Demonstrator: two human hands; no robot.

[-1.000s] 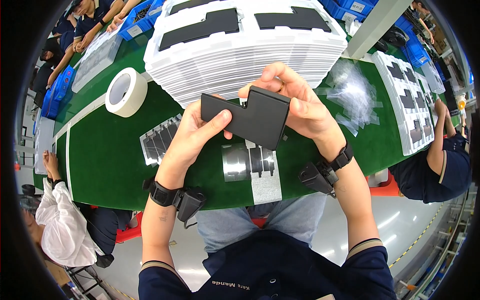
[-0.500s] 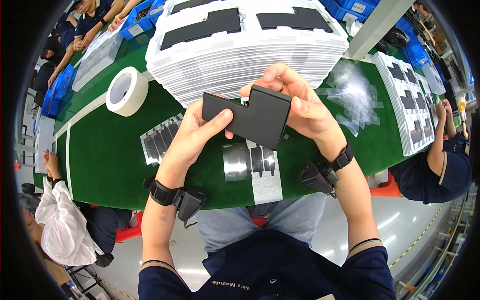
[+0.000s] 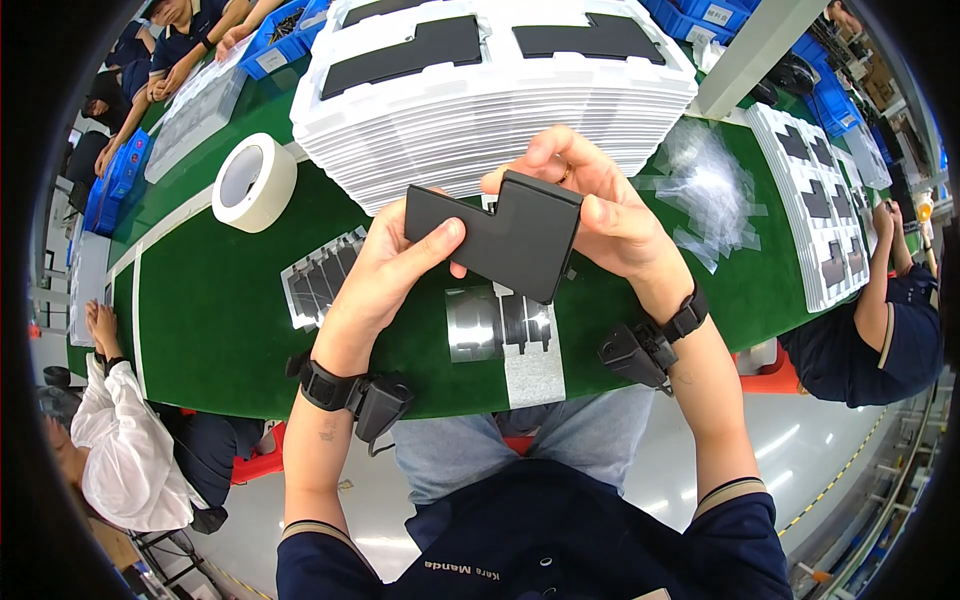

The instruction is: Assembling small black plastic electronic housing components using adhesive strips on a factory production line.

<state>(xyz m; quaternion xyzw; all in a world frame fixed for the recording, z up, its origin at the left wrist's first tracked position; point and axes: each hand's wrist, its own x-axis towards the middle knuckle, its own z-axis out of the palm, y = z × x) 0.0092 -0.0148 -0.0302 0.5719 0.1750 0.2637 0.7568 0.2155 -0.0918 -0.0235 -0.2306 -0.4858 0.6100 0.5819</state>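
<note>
Above the green table I hold a flat black L-shaped block (image 3: 530, 235), tilted, with a notch at its upper left edge. My left hand (image 3: 400, 255) grips its narrow left arm, thumb flat on the upper face. At the wider right end, my right hand (image 3: 610, 210) has its thumb against the edge and its index finger raised; the other fingers are partly hidden behind the block. Beneath it on the table lie a clear film with dark strips (image 3: 500, 325) and a whitish backing strip (image 3: 535, 375). Another sheet of black strips (image 3: 325, 275) rests beside my left wrist.
A tall stack of white trays (image 3: 490, 125) holding black L-shaped blocks stands straight ahead. A tape roll (image 3: 254, 183) is to its left; loose clear film pieces (image 3: 705, 195) lie to its right. More white trays (image 3: 815, 205) are far right, near a metal post (image 3: 760, 60). Several people sit around.
</note>
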